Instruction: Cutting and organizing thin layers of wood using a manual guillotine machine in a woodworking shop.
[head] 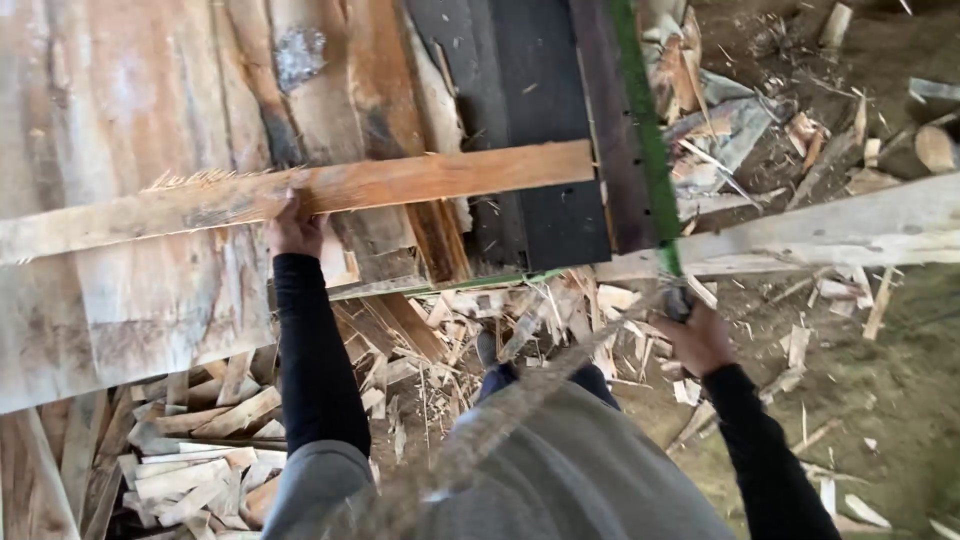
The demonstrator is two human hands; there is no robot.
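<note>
My left hand grips the near edge of a long, rough wooden plank that lies across a stack of weathered boards. The plank's upper left edge is splintered. My right hand is closed around the dark handle of a green saw, whose long blade runs up and away past the plank's right end. Both arms wear black sleeves. A dark metal panel lies under the plank's right end, beside the blade.
A pale beam stretches to the right from the saw. Wood offcuts and splinters are heaped on the ground below the boards and scattered over the dirt. My grey trousers fill the lower middle.
</note>
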